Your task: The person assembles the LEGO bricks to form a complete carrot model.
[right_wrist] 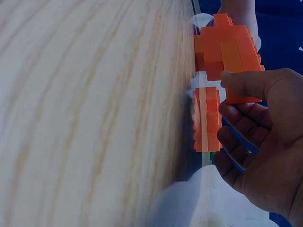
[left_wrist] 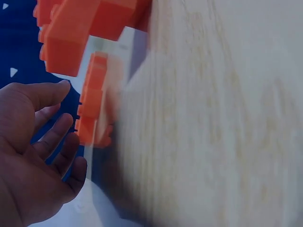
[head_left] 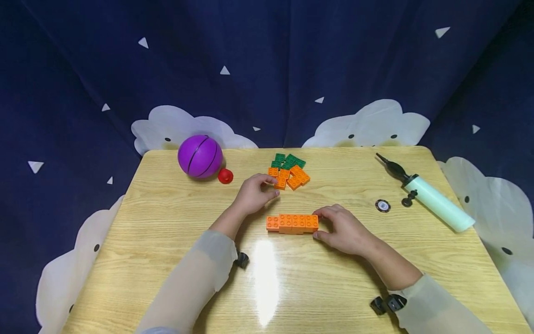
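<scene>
Overhead, the wooden table (head_left: 167,222) filled most of the view, pale and glossy with a streak of glare, set against a dark blue curtain (head_left: 267,69) printed with white triangles and clouds. Taking the orange block row (head_left: 293,223) as the landmark, it lay flat near the table's middle, its long axis running left to right across the person's front, studs facing up. Far to the row's right, near the table edge, lay a pale green hand pump (head_left: 434,200), slanted with its black nozzle pointing up and left. Up and to the left of the row sat a purple ball (head_left: 200,156), with a small red piece (head_left: 225,176) touching its lower right side. Just beyond the row, further from the person, lay a loose pile of orange and green bricks (head_left: 289,170). Between the row and the pump sat a small round black disc (head_left: 382,205).

The right hand (head_left: 344,230) gripped the row's right end, thumb and fingers curled round it; the wrist view showed the thumb (right_wrist: 246,84) pressed on the brick. The left hand (head_left: 253,194) hovered just beyond the row's left half, at the near edge of the pile, fingers (left_wrist: 57,137) loosely bent and apart, holding nothing.
</scene>
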`<action>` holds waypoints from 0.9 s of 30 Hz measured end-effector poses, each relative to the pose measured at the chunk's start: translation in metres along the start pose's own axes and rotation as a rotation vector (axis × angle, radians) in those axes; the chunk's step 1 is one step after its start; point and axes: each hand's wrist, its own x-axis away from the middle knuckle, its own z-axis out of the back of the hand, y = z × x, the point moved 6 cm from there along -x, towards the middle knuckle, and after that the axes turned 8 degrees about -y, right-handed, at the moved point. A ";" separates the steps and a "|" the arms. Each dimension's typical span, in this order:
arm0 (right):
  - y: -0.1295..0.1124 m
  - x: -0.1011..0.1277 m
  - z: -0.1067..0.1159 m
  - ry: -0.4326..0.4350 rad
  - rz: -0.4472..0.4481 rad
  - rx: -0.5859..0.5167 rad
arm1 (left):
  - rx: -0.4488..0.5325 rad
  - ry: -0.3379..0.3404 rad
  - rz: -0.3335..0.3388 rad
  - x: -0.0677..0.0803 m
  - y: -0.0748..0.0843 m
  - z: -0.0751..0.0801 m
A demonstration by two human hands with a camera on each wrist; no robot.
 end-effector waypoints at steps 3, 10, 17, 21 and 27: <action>0.000 0.000 0.000 0.000 0.001 0.001 | -0.024 0.004 0.003 -0.004 -0.003 -0.001; -0.001 0.000 -0.001 0.000 -0.004 0.004 | -0.064 0.021 0.005 -0.013 -0.006 -0.004; -0.001 0.000 0.000 0.005 0.002 0.008 | -0.116 0.012 0.015 -0.019 -0.008 -0.008; -0.001 0.000 0.000 0.005 0.000 0.010 | -0.132 0.011 0.025 -0.020 -0.008 -0.009; -0.002 0.000 0.000 0.004 -0.007 0.011 | -0.152 0.012 0.017 -0.020 -0.008 -0.009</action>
